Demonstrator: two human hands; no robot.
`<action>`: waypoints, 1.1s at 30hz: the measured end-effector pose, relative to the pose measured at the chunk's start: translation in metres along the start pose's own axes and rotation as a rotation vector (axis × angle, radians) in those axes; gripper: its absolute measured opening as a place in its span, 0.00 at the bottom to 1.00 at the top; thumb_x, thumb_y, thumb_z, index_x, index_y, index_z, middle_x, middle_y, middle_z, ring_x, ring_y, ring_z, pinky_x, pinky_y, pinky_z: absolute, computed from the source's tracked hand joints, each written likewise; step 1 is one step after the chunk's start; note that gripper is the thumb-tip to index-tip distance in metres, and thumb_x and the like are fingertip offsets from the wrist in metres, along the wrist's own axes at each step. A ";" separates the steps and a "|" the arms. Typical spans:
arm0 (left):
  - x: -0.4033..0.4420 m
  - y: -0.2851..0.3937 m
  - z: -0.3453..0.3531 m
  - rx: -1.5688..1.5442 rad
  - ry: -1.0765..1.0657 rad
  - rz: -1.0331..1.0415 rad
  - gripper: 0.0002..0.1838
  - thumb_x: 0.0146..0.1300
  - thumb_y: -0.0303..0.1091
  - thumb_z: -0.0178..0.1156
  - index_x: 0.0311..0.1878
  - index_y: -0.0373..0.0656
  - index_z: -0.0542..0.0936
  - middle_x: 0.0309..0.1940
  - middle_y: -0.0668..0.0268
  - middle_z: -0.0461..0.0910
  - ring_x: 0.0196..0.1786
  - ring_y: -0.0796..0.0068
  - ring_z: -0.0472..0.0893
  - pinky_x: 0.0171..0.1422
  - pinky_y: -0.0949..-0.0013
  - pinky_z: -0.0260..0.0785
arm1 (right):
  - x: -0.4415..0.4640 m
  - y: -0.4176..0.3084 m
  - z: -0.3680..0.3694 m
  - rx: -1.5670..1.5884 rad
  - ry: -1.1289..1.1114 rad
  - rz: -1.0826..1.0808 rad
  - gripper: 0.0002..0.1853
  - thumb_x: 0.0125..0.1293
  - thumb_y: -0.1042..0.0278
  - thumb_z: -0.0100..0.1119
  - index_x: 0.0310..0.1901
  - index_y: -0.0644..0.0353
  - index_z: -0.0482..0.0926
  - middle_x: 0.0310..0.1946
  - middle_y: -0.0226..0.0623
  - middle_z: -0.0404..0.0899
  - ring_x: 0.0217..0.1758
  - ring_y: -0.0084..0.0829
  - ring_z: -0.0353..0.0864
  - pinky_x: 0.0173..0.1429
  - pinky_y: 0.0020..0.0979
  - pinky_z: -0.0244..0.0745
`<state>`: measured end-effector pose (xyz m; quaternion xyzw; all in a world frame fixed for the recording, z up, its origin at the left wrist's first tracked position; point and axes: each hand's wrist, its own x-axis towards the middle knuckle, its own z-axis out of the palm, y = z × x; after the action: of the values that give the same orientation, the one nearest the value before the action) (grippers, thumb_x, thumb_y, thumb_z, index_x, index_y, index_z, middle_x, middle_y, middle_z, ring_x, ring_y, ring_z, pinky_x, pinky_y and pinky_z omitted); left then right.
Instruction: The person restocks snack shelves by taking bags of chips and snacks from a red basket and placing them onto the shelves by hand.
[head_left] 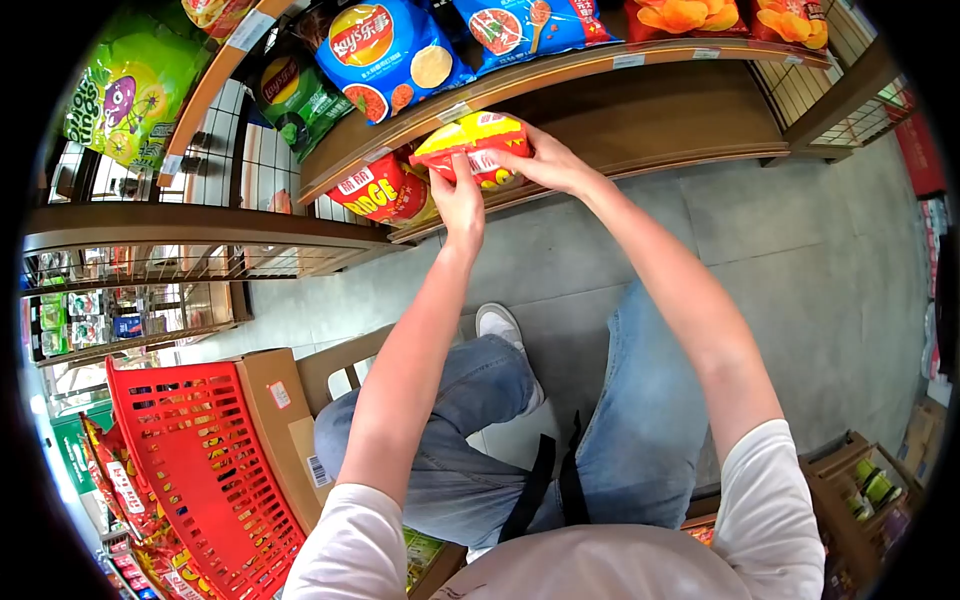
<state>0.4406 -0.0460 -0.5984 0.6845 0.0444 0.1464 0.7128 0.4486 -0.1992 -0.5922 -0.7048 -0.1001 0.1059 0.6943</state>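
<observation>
A red and yellow snack bag [462, 133] is held up between my two hands, just in front of the bottom shelf. My left hand [461, 203] grips its near left side, thumb on the front. The right hand [546, 163] is closed around its right end. Just left of the bag, another red and yellow snack bag [378, 190] with "RIDGE" lettering stands on the bottom shelf [640, 115]. Part of one more bag shows behind the held one; its shape is mostly hidden.
Above are blue chip bags [385, 60], a dark green chip bag [295, 100] and orange-red bags [690, 15] on the upper shelf. A bright green bag [130, 95] sits upper left. At lower left, a red basket [200, 450] leans by a cardboard box [270, 400].
</observation>
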 end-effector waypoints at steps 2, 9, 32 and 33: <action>0.013 -0.004 0.003 -0.046 0.038 -0.138 0.19 0.70 0.36 0.53 0.60 0.37 0.69 0.53 0.61 0.76 0.53 0.73 0.75 0.58 0.69 0.66 | 0.004 -0.011 0.003 0.211 0.043 0.119 0.37 0.58 0.48 0.66 0.65 0.55 0.65 0.56 0.42 0.76 0.54 0.30 0.78 0.55 0.31 0.75; 0.075 -0.034 0.013 0.204 -0.021 -0.197 0.30 0.64 0.53 0.55 0.64 0.49 0.64 0.58 0.63 0.71 0.55 0.62 0.74 0.45 0.51 0.73 | 0.070 0.031 -0.007 -0.016 0.268 -0.007 0.31 0.58 0.44 0.62 0.58 0.56 0.73 0.53 0.44 0.78 0.57 0.38 0.77 0.59 0.33 0.70; 0.102 -0.105 0.015 0.620 -0.121 0.120 0.39 0.46 0.39 0.74 0.60 0.35 0.66 0.52 0.51 0.77 0.55 0.58 0.78 0.60 0.62 0.68 | 0.087 0.093 0.022 0.019 0.377 0.107 0.39 0.66 0.40 0.44 0.73 0.50 0.48 0.71 0.50 0.53 0.74 0.49 0.51 0.75 0.38 0.49; 0.107 -0.103 0.015 0.587 -0.141 0.083 0.35 0.48 0.37 0.73 0.58 0.35 0.70 0.51 0.54 0.79 0.53 0.62 0.79 0.59 0.65 0.69 | 0.093 0.095 0.023 0.015 0.375 0.104 0.39 0.66 0.40 0.44 0.73 0.50 0.48 0.71 0.50 0.53 0.74 0.49 0.51 0.75 0.38 0.49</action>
<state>0.5617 -0.0334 -0.6852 0.8708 0.0072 0.1086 0.4794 0.5300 -0.1518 -0.6885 -0.7112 0.0684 0.0094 0.6996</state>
